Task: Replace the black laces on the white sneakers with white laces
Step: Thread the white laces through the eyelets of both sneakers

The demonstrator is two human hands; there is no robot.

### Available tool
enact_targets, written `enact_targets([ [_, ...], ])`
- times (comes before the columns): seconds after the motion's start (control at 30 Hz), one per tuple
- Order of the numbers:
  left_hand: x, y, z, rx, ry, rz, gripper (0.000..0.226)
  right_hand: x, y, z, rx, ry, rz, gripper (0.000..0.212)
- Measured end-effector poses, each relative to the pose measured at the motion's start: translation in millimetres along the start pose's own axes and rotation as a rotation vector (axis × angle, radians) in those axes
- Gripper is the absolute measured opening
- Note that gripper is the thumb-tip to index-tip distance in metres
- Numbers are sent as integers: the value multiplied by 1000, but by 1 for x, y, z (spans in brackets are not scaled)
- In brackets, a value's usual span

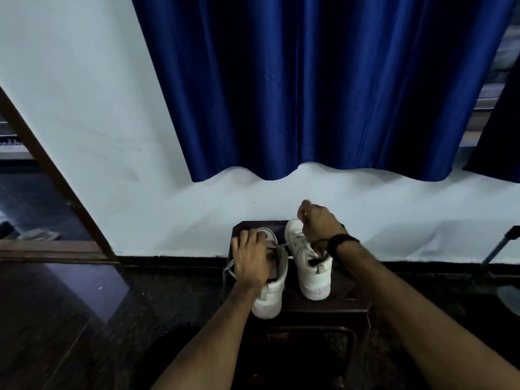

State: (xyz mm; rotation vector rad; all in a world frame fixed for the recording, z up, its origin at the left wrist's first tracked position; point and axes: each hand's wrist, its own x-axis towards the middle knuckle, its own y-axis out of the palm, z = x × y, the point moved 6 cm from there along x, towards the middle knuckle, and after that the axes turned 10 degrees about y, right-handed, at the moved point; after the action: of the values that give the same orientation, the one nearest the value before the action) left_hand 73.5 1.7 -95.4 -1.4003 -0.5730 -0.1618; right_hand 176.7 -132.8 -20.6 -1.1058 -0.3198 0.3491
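Right-hand grip: the right hand [318, 223] is raised above the toe end of the right-hand white leather sneaker [308, 263], fingers curled closed as if pinching a lace end; the lace itself is too thin and blurred at the fingertips to confirm.
Left-hand grip: the left hand [251, 258] rests palm-down over the throat of the left-hand white leather sneaker [271, 288], fingers spread and pressing it steady; whether a finger also pins a lace cannot be told.
White flat lace [284, 244]: a pale strand runs from under the left hand across the gap towards the right-hand sneaker; a loop of the same colour hangs off the left-hand sneaker's outer side.
Black lace [319, 258]: a dark strand lies at the collar of the right-hand sneaker, just beside the wrist with the black wristband [339, 243].
Carrier: both sneakers stand side by side, toes towards the wall, on a dark wooden stool [323, 308], the left-hand one nearer its left edge, the right-hand one nearer centre.
Step in hand, judged: drawing a lace through eyelets, mid-task; the right-hand sneaker appears not fully relaced.
Next move, judged: keep the steadying hand firm, pull the strand clear without twisting, then find the next eyelet.
Surroundings: blue satin curtain [323, 85] against a pale wall.
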Motion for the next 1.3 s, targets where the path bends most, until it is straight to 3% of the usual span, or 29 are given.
enact_targets([
  [0.07, 0, 2, 1, 9, -26, 26, 45, -2, 9, -4, -431, -78, 218, 31],
  [0.13, 0, 2, 3, -1, -54, 33, 47, -9, 9, -8, -498, -170, 404, 24],
  [0.2, -1, 2, 4, 5, -80, 34, 48, -10, -18, -7, -119, -216, 371, 18],
  [0.23, -1, 2, 4, 9, -94, 35, 49, -9, -43, -10, 194, -154, 252, 25],
  [0.3, -2, 1, 4, -3, -127, 34, 50, -8, -83, -27, 895, -17, 41, 19],
  [0.37, -2, 3, 6, -26, -154, 35, 52, -11, -101, -34, 1306, -5, -62, 12],
  [0.4, -3, 4, 7, -38, -171, 37, 54, -12, -101, -35, 1467, -22, -34, 15],
  [0.5, -7, 5, 12, -84, -244, 35, 62, -25, -85, -21, 1837, -6, 338, 16],
  [0.53, -8, 4, 14, -101, -266, 28, 62, -30, -78, -17, 1746, 15, 415, 16],
  [0.57, -8, 4, 15, -112, -286, 31, 62, -34, -72, -16, 1473, 13, 423, 17],
  [0.67, -10, 2, 17, -130, -345, 54, 65, -34, -53, -18, 130, -38, 237, 14],
  [0.7, -11, 2, 17, -134, -364, 64, 68, -34, -45, -26, -197, 2, 202, 24],
  [0.77, -12, 2, 18, -115, -378, 73, 71, -38, -29, -30, -410, -31, 300, 30],
  [0.83, -11, 1, 18, -94, -377, 61, 69, -40, -34, -27, -193, -94, 341, 31],
  [0.93, -10, 1, 17, -98, -390, 65, 64, -39, -75, -34, 777, 24, 250, 22],
  [0.97, -10, 0, 16, -93, -393, 65, 63, -38, -82, -38, 857, 39, 254, 25],
  [1.0, -11, -1, 15, -86, -394, 61, 63, -37, -83, -40, 667, 37, 253, 24],
  [1.07, -12, -2, 15, -74, -392, 52, 62, -39, -64, -49, 12, 35, 338, 12],
  [1.1, -13, -3, 15, -71, -393, 54, 62, -43, -57, -49, -119, 20, 392, 11],
  [1.13, -12, -3, 15, -69, -392, 60, 61, -47, -50, -47, -57, -37, 461, 13],
  [1.2, -12, -4, 15, -72, -399, 77, 59, -60, -48, -35, 405, -140, 578, 17],
  [1.3, -14, -3, 16, -85, -406, 77, 52, -69, -52, -38, 1068, -46, 702, 24],
])
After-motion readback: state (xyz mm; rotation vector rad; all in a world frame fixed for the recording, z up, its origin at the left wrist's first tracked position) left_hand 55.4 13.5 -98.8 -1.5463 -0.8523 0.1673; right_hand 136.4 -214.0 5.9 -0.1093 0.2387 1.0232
